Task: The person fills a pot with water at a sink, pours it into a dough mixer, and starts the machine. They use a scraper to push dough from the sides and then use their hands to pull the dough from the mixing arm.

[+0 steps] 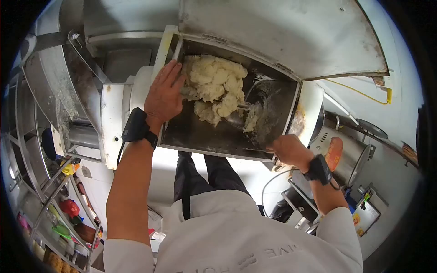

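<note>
A pale, lumpy mass of dough [218, 82] fills the back left of a metal mixer trough [195, 136]. Part of a metal mixing bar [244, 105] shows beside it, with smeared dough on the trough's right side. My left hand [166, 93] lies over the left rim, fingers stretched out and fingertips right at the dough's edge. At the front right corner, my right hand [291, 151] is closed, its fingers just inside the rim. A thin edge shows by those fingertips; I cannot tell what they hold.
The trough's raised lid [282, 32] stands behind it. On the left are a machine with a metal chute [54, 77] and a metal rack [50, 200] holding colourful items. A steel cylinder [341, 152] stands at right, near a yellow hook-ended rod [388, 95]. A cable [266, 189] hangs from my right wrist device.
</note>
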`<state>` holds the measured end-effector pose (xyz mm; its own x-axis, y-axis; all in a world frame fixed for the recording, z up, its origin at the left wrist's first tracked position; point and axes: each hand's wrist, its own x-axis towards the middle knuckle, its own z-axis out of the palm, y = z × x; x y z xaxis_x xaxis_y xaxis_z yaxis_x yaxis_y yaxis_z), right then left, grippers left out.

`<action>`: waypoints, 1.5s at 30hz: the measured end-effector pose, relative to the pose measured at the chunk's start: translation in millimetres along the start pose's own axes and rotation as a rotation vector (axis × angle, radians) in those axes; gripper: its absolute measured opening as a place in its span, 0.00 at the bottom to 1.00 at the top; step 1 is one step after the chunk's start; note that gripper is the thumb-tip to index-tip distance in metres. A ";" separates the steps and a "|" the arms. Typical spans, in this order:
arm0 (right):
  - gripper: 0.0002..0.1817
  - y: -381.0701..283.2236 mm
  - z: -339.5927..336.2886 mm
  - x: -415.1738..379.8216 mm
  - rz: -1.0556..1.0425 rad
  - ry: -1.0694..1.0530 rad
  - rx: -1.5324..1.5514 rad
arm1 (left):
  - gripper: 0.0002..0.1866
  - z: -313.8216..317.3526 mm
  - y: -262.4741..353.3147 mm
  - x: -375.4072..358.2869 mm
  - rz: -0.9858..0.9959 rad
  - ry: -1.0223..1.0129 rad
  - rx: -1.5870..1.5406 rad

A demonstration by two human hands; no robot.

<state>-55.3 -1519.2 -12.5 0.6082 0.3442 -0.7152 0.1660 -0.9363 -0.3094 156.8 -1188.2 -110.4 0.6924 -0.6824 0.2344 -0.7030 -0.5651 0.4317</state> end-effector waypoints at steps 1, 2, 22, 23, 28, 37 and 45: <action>0.08 0.9 10.1 -0.9 -0.001 0.001 -0.007 | 0.24 0.1 -0.9 0.0 -0.003 0.007 0.002; 0.07 5.2 29.9 4.0 -0.026 0.037 -0.082 | 0.24 0.1 -1.3 0.3 0.000 0.009 -0.010; 0.15 -91.6 28.6 115.0 -0.056 0.208 0.748 | 0.22 0.2 -2.7 0.0 0.031 -0.085 0.001; 0.16 -98.4 31.6 120.5 -0.075 0.247 0.772 | 0.21 -1.8 -2.3 -0.9 0.017 -0.079 -0.003; 0.16 -128.3 21.6 125.3 0.010 0.287 0.954 | 0.21 -0.5 -3.0 1.9 0.035 -0.119 -0.017; 0.12 -157.4 25.1 159.4 0.036 0.279 0.983 | 0.23 0.6 -5.5 2.1 0.059 -0.103 -0.031; 0.10 -150.0 80.0 281.3 0.210 0.387 0.792 | 0.24 1.3 -6.9 -0.2 0.062 -0.113 -0.031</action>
<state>28.7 -1276.3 -217.5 0.8075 -0.0097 -0.5897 -0.4739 -0.6060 -0.6389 161.2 -1184.8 -114.6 0.6237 -0.7646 0.1626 -0.7375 -0.5066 0.4466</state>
